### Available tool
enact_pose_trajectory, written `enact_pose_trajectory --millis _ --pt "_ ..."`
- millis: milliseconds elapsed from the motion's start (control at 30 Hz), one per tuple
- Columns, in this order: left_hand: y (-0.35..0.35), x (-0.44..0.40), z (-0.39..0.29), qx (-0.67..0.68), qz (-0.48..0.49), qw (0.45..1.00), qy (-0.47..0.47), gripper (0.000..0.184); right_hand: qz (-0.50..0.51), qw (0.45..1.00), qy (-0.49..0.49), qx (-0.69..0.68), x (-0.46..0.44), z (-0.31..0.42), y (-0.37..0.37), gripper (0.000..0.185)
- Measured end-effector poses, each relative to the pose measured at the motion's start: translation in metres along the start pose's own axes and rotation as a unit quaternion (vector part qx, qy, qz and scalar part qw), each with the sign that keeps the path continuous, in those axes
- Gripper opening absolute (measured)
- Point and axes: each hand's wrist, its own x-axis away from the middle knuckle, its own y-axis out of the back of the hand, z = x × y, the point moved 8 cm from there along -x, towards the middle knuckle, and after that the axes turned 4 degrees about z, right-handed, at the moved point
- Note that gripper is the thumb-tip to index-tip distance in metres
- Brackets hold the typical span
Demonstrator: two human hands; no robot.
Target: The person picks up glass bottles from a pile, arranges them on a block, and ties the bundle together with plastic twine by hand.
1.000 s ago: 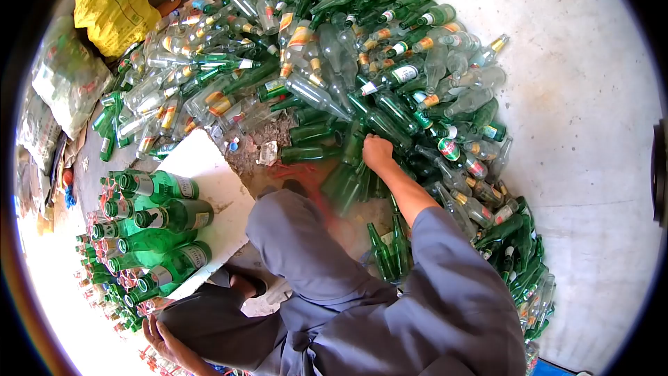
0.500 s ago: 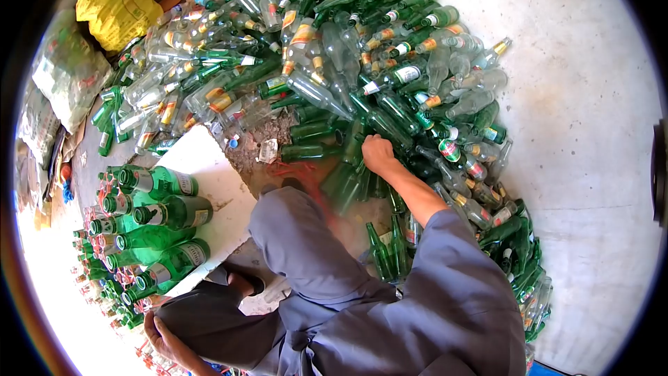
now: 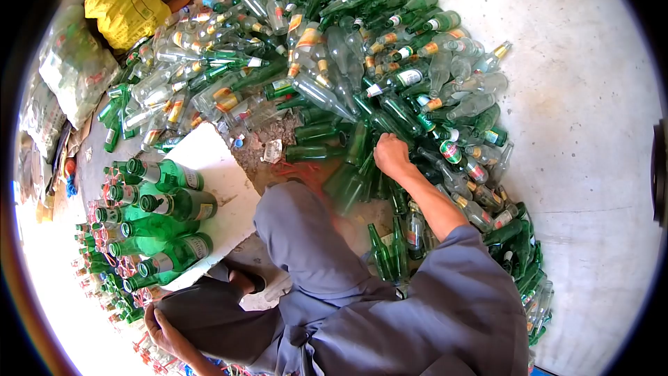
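Note:
My right hand [image 3: 393, 156] reaches into the heap of glass bottles, its fingers curled and closed. What they grip, if anything, is hidden from above. Just left of it lie a green bottle [image 3: 357, 143] and another green bottle [image 3: 353, 190], partly blurred. Below the wrist, two green bottles [image 3: 380, 253] stand neck up beside a clear bottle [image 3: 415, 228]. My left hand [image 3: 167, 335] rests at my left knee, fingers stretched and thumb apart, holding nothing. Near it, several green bottles [image 3: 179, 205] stand upright by a white board [image 3: 224, 191].
The large heap of green and clear bottles [image 3: 327, 49] curves around my front and right side. A yellow sack [image 3: 125, 3] and a filled clear plastic bag [image 3: 78, 73] lie at the far left. Pale concrete floor [image 3: 577, 139] stretches along the right.
My right hand has shifted slightly right within the heap, its fingers still curled. My left hand stays at the knee. The whole view has moved a little.

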Motion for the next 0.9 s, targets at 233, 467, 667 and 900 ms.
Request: enact_pose_trajectory --millis 233,467,667,900 --pt "0.000 0.002 -0.009 -0.004 -0.015 1.000 -0.011 0.028 -0.054 0.997 0.030 -0.035 0.019 0.019 0.046 0.026" --pt "-0.001 0.007 -0.020 0.017 -0.018 1.000 -0.015 0.024 -0.166 0.983 0.066 -0.046 0.028 0.070 0.122 0.037" --pt "0.001 0.007 -0.013 0.016 -0.039 0.997 -0.062 0.020 -0.300 0.933 0.166 -0.109 0.043 0.142 0.207 0.036" --pt "0.003 0.012 -0.011 0.047 -0.057 0.997 -0.036 0.022 -0.354 0.852 0.304 -0.237 0.086 0.245 0.276 0.023"
